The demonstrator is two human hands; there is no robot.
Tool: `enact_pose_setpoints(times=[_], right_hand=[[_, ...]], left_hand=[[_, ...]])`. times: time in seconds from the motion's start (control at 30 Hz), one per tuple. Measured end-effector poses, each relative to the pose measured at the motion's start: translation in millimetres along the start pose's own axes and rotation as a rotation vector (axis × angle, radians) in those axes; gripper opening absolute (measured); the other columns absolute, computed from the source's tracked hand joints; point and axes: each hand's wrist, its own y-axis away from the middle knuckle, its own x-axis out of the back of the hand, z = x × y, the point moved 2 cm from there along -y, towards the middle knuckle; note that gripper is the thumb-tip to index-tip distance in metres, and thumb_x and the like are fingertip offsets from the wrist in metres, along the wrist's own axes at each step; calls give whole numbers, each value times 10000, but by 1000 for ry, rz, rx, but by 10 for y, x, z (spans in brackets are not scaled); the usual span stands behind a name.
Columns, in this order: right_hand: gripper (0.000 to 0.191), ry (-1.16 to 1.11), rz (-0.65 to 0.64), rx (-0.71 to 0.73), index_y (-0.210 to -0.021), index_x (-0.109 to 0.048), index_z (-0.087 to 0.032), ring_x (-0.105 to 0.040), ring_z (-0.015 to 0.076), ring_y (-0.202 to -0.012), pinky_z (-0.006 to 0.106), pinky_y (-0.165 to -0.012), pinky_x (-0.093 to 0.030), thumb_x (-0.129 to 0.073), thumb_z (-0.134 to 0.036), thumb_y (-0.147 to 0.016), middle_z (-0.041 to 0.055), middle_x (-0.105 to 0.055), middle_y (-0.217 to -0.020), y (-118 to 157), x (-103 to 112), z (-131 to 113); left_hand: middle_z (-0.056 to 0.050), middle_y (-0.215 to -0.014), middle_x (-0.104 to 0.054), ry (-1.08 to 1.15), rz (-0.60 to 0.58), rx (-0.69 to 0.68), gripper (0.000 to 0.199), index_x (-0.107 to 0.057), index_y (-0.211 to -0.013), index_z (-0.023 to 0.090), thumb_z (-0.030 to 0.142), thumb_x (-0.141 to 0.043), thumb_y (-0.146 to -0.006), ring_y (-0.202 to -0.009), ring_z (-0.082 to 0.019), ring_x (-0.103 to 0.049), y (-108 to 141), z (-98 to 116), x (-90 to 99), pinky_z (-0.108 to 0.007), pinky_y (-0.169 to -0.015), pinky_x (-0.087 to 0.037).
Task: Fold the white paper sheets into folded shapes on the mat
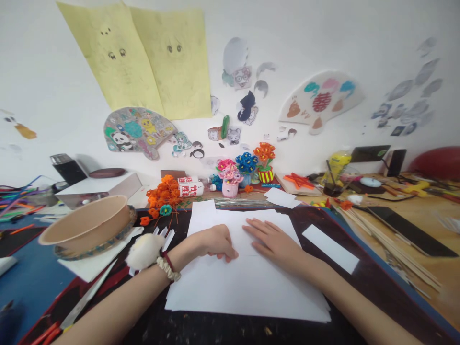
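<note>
A stack of white paper sheets (247, 287) lies on the dark mat before me, its edges slightly uneven. My left hand (220, 242) rests on it with curled fingers, close to a faint line across the top sheet; whatever those fingers hold, if anything, is hidden. Flat on the right part of the paper, my right hand (275, 242) has its fingers stretched out and apart. A white strip of paper (330, 248) lies to the right of the stack. Beside my left forearm are a fluffy white ball (143, 251) and scissors (84, 302) with red handles.
At left stands a round beige basin (84, 223). Orange pipe-cleaner flowers (163, 194) lie behind the stack, near a pink flower pot (231, 186) and a striped pot (265, 174). Thin wooden sticks (391, 249) and a black tablet-like slab (411, 230) lie on the right.
</note>
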Motion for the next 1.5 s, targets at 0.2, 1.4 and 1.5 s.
enact_pose_setpoints(times=[0.2, 1.4, 1.5], right_hand=[[520, 9, -2, 8, -1432, -355, -273, -242, 218, -1397, 447, -1138, -192, -313, -483, -958, 15, -276, -1525, -5, -23, 25], [282, -192, 350, -82, -993, -694, -246, -599, 255, -1062, 409, -933, -453, -485, -396, -877, 64, -684, -1116, -20, 174, -113], [317, -343, 219, -264, -632, -658, -205, -652, 196, -588, 312, -608, -521, -529, -415, -832, 34, -697, -608, -85, 207, -234]], left_hand=[[61, -338, -396, 27, -4, 9, 201, -623, -519, 154, 318, -642, -633, -314, -67, -284, 28, -108, 23, -229, -349, -178], [-18, -529, -594, -301, 510, 60, 315, -589, -593, 175, 328, -466, -839, -537, -149, -554, 651, -186, 77, -242, -564, -360], [-67, -671, -659, -371, 623, 7, 283, -625, -663, 179, 308, -456, -850, -686, -199, -598, 492, -59, -133, -262, -600, -336]])
